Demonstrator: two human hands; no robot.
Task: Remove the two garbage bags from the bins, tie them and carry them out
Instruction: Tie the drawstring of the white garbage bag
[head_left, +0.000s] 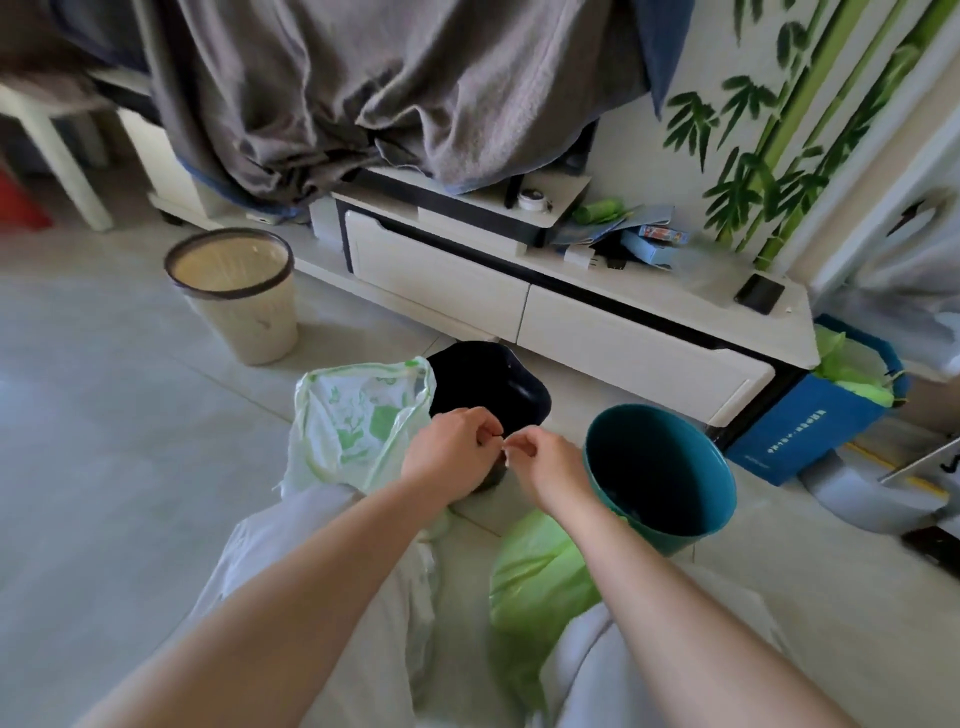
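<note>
My left hand (452, 447) and my right hand (540, 457) meet low over the floor, fingers curled. Each pinches one end of a thin strand between them, too fine to identify. Just left of my left hand stands a white garbage bag (353, 415) with green print, its mouth open. A green garbage bag (540, 577) lies on the floor under my right forearm. The teal bin (660, 473) to the right and the beige bin (234, 291) at the far left hold no bag. A dark navy container (488, 384) sits right behind my hands.
A low white TV cabinet (623, 332) runs along the back, with a grey cloth (363, 88) hanging over it and a phone (759, 293) on its top. A blue box (810, 421) with green bags stands at the right. My knees fill the bottom of the view.
</note>
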